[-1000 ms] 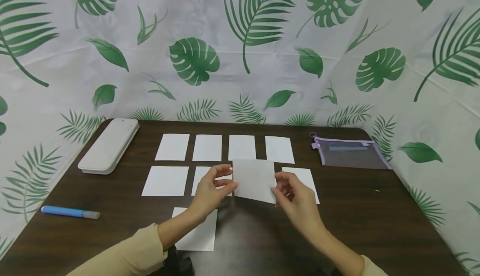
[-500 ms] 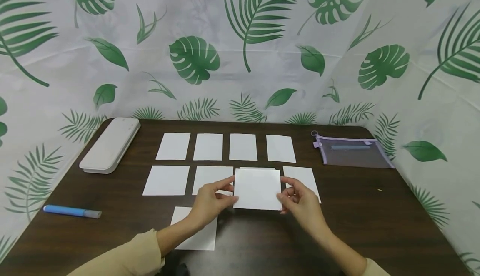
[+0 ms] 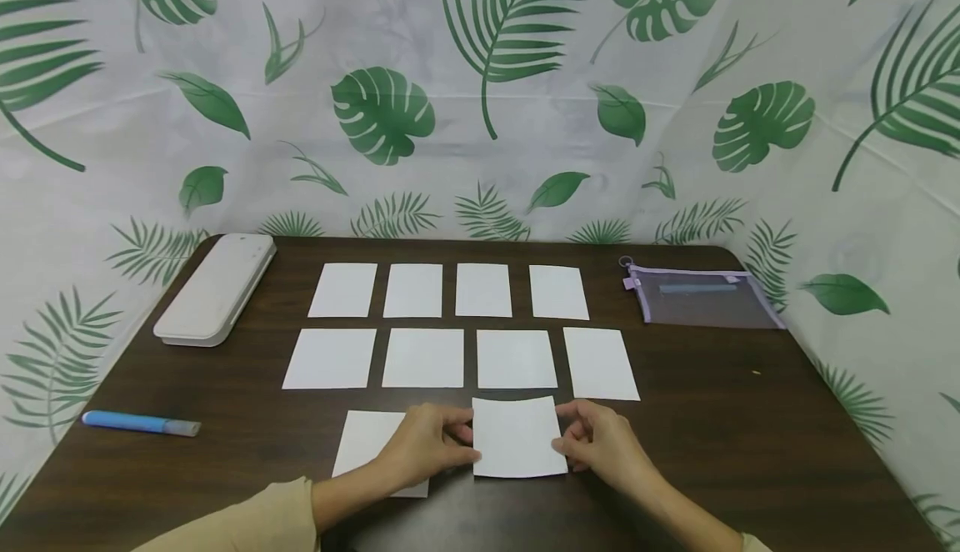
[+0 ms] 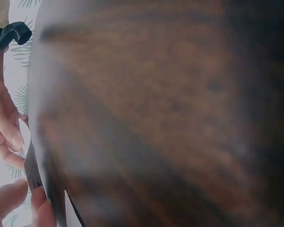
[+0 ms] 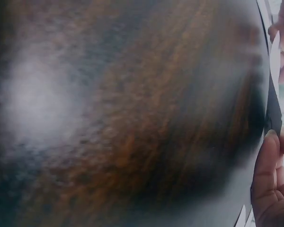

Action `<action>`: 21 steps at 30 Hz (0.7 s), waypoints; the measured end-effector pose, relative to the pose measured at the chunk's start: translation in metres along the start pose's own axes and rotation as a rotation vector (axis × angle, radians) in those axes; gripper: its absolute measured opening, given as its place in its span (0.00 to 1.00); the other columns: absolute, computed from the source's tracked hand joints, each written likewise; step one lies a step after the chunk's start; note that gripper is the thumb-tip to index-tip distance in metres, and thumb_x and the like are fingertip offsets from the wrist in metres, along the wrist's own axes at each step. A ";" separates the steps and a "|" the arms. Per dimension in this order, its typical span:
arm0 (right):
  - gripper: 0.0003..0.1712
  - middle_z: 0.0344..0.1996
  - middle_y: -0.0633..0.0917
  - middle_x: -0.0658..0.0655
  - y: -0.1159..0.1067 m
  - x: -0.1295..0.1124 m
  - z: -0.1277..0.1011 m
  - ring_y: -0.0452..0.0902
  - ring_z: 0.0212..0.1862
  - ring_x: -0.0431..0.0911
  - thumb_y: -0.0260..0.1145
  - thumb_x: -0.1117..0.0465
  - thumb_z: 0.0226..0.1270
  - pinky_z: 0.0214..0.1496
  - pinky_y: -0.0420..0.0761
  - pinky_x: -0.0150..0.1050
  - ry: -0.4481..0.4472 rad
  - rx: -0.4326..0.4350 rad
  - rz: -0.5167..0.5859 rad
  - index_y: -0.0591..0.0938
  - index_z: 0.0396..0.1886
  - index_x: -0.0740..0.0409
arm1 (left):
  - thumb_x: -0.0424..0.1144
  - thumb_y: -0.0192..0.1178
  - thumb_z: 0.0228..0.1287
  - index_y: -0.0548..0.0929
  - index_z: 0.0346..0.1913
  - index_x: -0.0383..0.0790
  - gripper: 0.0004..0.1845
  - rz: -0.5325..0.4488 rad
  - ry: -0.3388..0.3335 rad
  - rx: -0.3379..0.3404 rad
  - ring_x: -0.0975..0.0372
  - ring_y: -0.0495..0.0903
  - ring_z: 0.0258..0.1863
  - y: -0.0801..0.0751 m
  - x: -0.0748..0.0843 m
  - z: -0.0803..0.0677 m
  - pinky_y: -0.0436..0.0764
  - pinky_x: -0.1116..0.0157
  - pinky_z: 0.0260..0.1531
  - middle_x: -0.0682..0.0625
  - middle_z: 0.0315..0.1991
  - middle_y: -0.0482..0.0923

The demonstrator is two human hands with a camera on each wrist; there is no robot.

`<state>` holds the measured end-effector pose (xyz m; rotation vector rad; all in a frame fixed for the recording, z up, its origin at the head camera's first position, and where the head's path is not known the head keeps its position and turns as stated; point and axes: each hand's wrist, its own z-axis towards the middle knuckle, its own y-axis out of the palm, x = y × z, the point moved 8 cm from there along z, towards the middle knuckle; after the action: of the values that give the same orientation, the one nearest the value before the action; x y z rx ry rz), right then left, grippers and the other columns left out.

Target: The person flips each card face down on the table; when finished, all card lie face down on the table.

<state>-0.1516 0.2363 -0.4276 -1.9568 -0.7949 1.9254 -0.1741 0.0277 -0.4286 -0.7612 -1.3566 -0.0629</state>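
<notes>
A square sheet of white paper [image 3: 519, 438] is held between my two hands, just in front of the second row of sheets. My left hand [image 3: 427, 444] pinches its left edge, and my right hand [image 3: 606, 445] pinches the right edge. The sheet bows slightly. Both wrist views catch the paper edge-on, as a thin curved strip [image 4: 31, 158] on the left and a similar strip [image 5: 274, 85] on the right, close over the tabletop. Under my left wrist lies another white sheet [image 3: 367, 435], partly covered by the hand and forearm.
Two rows of white sheets lie beyond my hands, a far row [image 3: 483, 290] and a nearer row [image 3: 423, 358]. A white case [image 3: 216, 289] and a blue capped pen [image 3: 141, 423] are on the left. At the back right lies a purple mesh zip pouch [image 3: 708, 298].
My hands have brought the held sheet down and toward me, from over the second row to in front of it. The sheet under it in that row now shows fully.
</notes>
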 end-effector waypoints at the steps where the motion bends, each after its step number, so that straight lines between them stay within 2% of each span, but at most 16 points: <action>1: 0.21 0.18 0.81 0.52 0.001 0.000 -0.001 0.76 0.17 0.37 0.70 0.68 0.54 0.21 0.78 0.30 -0.005 -0.011 -0.005 0.76 0.47 0.72 | 0.32 0.72 0.46 0.80 0.49 0.22 0.25 0.008 0.006 -0.007 0.69 0.80 0.23 0.001 0.000 -0.001 0.77 0.73 0.21 0.46 0.30 0.84; 7: 0.20 0.18 0.81 0.51 0.005 0.001 -0.004 0.75 0.18 0.35 0.70 0.68 0.54 0.20 0.77 0.28 -0.025 -0.054 -0.042 0.76 0.46 0.73 | 0.31 0.72 0.45 0.80 0.47 0.22 0.24 0.049 0.040 -0.050 0.69 0.82 0.24 0.004 0.003 -0.004 0.78 0.75 0.23 0.46 0.28 0.85; 13: 0.20 0.17 0.79 0.47 0.007 -0.003 -0.005 0.71 0.16 0.33 0.71 0.68 0.52 0.18 0.75 0.28 -0.076 -0.036 -0.137 0.75 0.44 0.70 | 0.30 0.72 0.45 0.81 0.45 0.23 0.22 0.131 0.112 -0.064 0.70 0.81 0.23 0.002 0.011 -0.005 0.77 0.77 0.24 0.48 0.26 0.85; 21: 0.21 0.16 0.77 0.46 0.009 -0.005 -0.005 0.68 0.13 0.31 0.72 0.69 0.49 0.16 0.71 0.27 -0.084 -0.028 -0.269 0.73 0.41 0.67 | 0.30 0.72 0.45 0.83 0.44 0.24 0.21 0.203 0.143 -0.084 0.72 0.80 0.22 0.001 0.016 -0.003 0.76 0.77 0.24 0.50 0.24 0.85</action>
<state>-0.1448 0.2271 -0.4277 -1.6924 -1.0533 1.8523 -0.1673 0.0333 -0.4151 -0.9439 -1.1415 -0.0131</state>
